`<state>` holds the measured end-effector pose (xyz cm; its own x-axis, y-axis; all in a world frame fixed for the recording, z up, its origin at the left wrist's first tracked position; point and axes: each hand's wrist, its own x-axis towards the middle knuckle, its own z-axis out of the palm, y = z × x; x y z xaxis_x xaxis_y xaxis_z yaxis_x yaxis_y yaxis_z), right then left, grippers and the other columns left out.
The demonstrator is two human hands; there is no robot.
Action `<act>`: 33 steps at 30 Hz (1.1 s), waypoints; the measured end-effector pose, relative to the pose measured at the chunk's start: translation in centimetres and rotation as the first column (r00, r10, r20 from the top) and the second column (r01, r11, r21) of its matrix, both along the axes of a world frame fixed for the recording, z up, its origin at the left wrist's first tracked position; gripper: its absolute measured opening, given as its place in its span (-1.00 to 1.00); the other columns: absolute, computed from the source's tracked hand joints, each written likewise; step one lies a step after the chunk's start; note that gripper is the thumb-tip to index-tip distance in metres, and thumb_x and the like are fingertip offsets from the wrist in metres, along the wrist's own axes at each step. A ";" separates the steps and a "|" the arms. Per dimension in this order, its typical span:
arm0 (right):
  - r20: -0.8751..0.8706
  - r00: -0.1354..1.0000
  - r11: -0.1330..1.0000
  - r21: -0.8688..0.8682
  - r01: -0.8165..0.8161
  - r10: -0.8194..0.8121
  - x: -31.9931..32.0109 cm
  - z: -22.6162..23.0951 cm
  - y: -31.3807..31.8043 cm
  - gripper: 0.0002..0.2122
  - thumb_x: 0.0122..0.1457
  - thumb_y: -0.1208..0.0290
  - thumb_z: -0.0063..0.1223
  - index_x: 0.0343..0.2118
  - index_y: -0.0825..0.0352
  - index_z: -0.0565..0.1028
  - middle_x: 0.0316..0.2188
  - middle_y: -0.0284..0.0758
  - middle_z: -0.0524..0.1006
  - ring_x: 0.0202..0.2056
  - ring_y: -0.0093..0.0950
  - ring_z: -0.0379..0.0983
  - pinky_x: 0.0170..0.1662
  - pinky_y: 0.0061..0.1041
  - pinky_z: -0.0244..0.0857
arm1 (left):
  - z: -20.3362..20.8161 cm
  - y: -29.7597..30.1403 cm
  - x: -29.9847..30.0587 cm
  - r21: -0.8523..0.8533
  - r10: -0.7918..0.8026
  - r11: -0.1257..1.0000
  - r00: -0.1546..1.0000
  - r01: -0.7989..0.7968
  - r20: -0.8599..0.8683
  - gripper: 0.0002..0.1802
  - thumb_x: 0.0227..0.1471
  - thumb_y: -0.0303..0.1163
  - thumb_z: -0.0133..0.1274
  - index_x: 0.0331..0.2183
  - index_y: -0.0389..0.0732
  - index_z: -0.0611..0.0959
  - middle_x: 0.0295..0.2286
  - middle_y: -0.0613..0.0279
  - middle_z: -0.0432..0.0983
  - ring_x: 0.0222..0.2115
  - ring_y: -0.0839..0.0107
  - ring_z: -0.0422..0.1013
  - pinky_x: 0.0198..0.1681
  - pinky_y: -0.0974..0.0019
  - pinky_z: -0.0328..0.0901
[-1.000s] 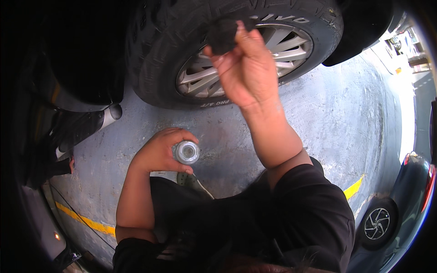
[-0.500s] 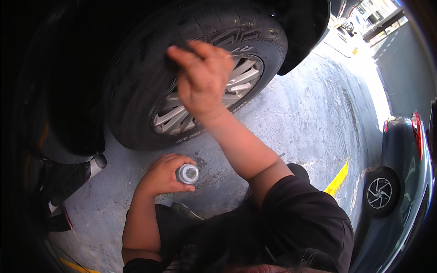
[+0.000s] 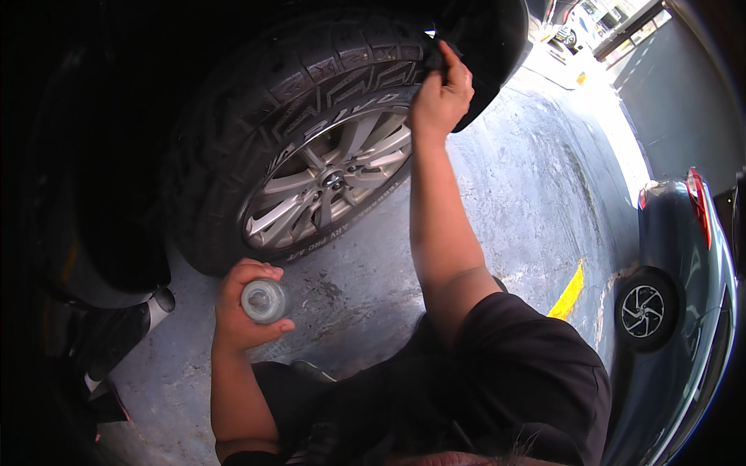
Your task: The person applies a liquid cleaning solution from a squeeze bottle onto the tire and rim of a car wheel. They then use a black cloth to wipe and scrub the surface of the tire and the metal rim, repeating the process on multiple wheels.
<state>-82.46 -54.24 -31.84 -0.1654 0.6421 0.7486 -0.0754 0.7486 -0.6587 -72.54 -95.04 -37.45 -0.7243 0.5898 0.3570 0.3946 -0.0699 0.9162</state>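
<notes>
My left hand [image 3: 234,317] is wrapped round a clear, round bottle [image 3: 265,301], seen from above, just below the near edge of the tyre. At the right end of the tyre [image 3: 272,128], my right hand [image 3: 441,102] is curled with its index finger stretched along the sidewall. Something dark seems to sit beneath those fingers, but against the black rubber I cannot make out what it is. The silver spoked wheel [image 3: 332,180] fills the middle of the tyre, which has raised lettering on its sidewall.
Dark bodywork [image 3: 489,74] overhangs the tyre. At lower left is a dark side step with a silver end [image 3: 161,304]. Grey-blue concrete floor [image 3: 513,202] with a yellow stripe [image 3: 567,291] lies to the right. Another car [image 3: 688,311] stands at the far right.
My right hand has swept from the tyre's top middle to its right end. My left hand has moved slightly left with the bottle. The view has shifted a little.
</notes>
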 end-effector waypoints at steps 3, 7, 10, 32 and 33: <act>0.030 0.982 0.874 0.451 -0.181 0.188 1.7 1.6 -12.7 -0.58 0.00 0.50 0.11 -0.07 -0.05 0.69 -0.12 -0.45 0.56 -0.07 -0.40 0.41 0.12 -0.24 0.06 | 0.2 0.0 -0.8 0.227 0.090 0.967 0.991 -0.112 0.103 -0.08 -0.29 0.00 0.59 0.01 -0.19 0.47 -0.16 0.17 0.46 -0.12 0.27 0.51 0.01 0.14 0.44; 0.137 0.935 0.663 0.672 -0.330 0.327 3.4 2.1 -15.8 -0.60 0.01 0.39 0.11 -0.09 -0.20 0.72 -0.12 -0.50 0.58 -0.14 -0.45 0.40 0.09 -0.24 0.01 | 1.7 0.0 -1.6 0.242 0.317 0.908 0.939 -0.342 0.136 -0.04 -0.23 0.10 0.55 0.05 -0.19 0.42 -0.15 0.18 0.38 -0.16 0.32 0.48 0.01 0.13 0.45; 0.039 0.994 0.730 0.676 -0.104 0.106 1.5 1.9 -8.6 -0.52 -0.10 0.52 0.16 -0.10 -0.16 0.74 -0.11 -0.42 0.57 -0.17 -0.39 0.41 0.04 -0.25 0.01 | 1.3 -1.8 -1.5 0.178 0.476 0.854 0.872 -0.489 0.114 -0.03 -0.22 0.11 0.53 0.06 -0.19 0.42 -0.15 0.18 0.38 -0.16 0.30 0.46 0.03 0.10 0.44; 0.322 0.943 0.830 -0.546 0.116 0.080 0.8 -35.1 19.1 -0.49 0.15 0.55 -0.19 0.18 0.18 0.54 0.04 -0.25 0.58 0.09 -0.23 0.51 0.21 -0.28 0.29 | -2.9 -11.3 -4.5 -0.001 0.607 0.763 0.716 -0.647 0.344 -0.15 0.11 -0.28 0.28 0.32 -0.33 0.28 0.15 -0.02 0.34 0.14 0.11 0.36 0.25 -0.06 0.29; 0.301 0.948 0.804 -0.586 0.097 0.105 1.0 -36.2 18.6 -0.49 0.15 0.56 -0.19 0.17 0.21 0.54 0.02 -0.25 0.59 0.07 -0.26 0.52 0.19 -0.30 0.30 | -2.9 -11.6 -4.5 0.003 0.599 0.764 0.711 -0.646 0.368 -0.15 0.10 -0.29 0.28 0.31 -0.33 0.29 0.15 -0.02 0.35 0.14 0.10 0.36 0.26 -0.07 0.28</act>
<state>-81.45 -35.67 -68.07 -0.3216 0.9369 0.1371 0.2009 0.2090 -0.9571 -77.06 -106.63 -40.37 -0.9954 -0.0693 0.0668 0.0695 -0.0365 0.9969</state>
